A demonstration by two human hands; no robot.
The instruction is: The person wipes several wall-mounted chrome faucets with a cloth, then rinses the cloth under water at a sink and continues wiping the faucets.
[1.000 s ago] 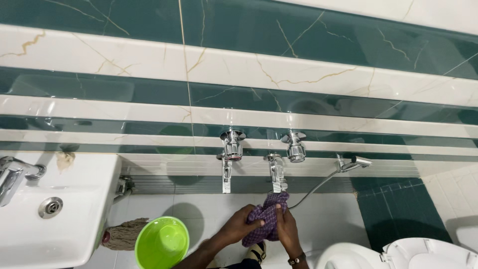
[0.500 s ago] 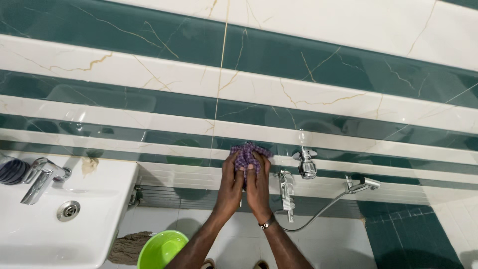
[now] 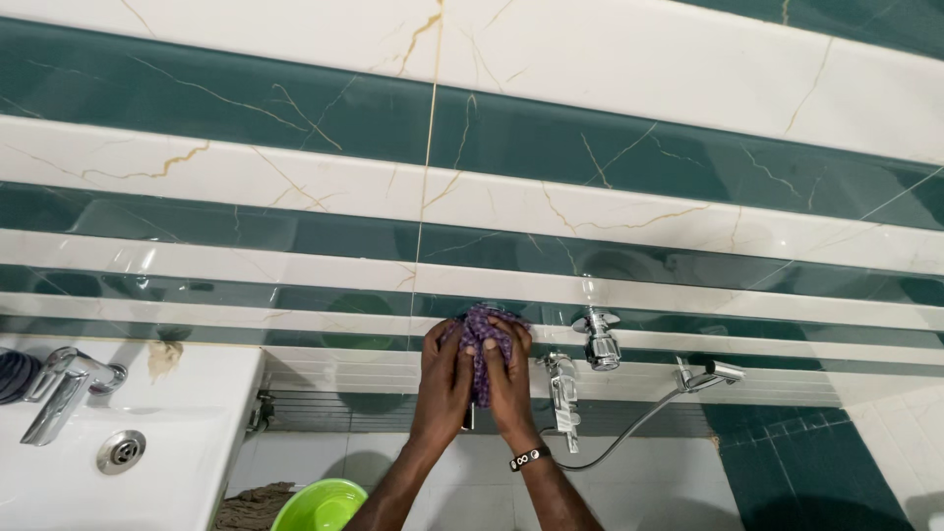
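Both our left hand (image 3: 442, 379) and right hand (image 3: 509, 379) clamp a purple checked cloth (image 3: 479, 329) together. We press it over a wall tap, covering it, beside the bare chrome tap (image 3: 598, 341).

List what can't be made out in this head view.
- Tap under the cloth: covered by the cloth, the left hand and the right hand.
- Green basin: cut off by the bottom edge.
- Sink: left part beyond the frame edge.
- Dark object beside the sink faucet: cut off, kind unclear.
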